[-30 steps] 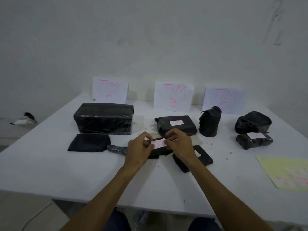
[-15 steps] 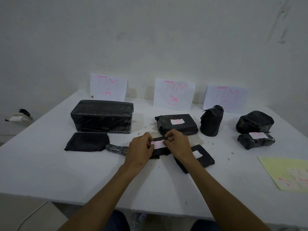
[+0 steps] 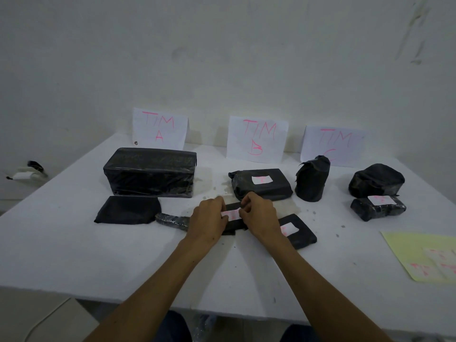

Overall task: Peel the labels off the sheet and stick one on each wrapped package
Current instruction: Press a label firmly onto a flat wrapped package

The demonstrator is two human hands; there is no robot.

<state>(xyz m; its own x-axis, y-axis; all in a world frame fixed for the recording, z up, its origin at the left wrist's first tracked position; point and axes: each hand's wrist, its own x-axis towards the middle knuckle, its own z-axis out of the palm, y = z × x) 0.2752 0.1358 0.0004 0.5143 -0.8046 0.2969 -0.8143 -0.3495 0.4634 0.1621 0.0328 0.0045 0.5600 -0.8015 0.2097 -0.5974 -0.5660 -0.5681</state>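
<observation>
Both hands press a label [image 3: 231, 214] onto a flat black-wrapped package [image 3: 233, 224].
Left hand [image 3: 208, 219] & right hand [image 3: 259, 215] pinch label ends w/ fingertips; paper looks thin, floppy, best held by edges.

Worktop [image 3: 74, 243] against wall. Three signs [image 3: 256, 139] stand along back edge. Big box package [image 3: 150, 171] back left, flat package [image 3: 128, 210] before it, thin package [image 3: 172, 220] just right of that. Labelled package [image 3: 261, 183] centre, upright package [image 3: 312, 180] to its right. Two packages [image 3: 377, 191] far right, one behind other. Label sheet [image 3: 419, 253] front right. Both hands centre on small package [image 3: 232, 225]; another labelled package [image 3: 298, 230] just right.
</observation>
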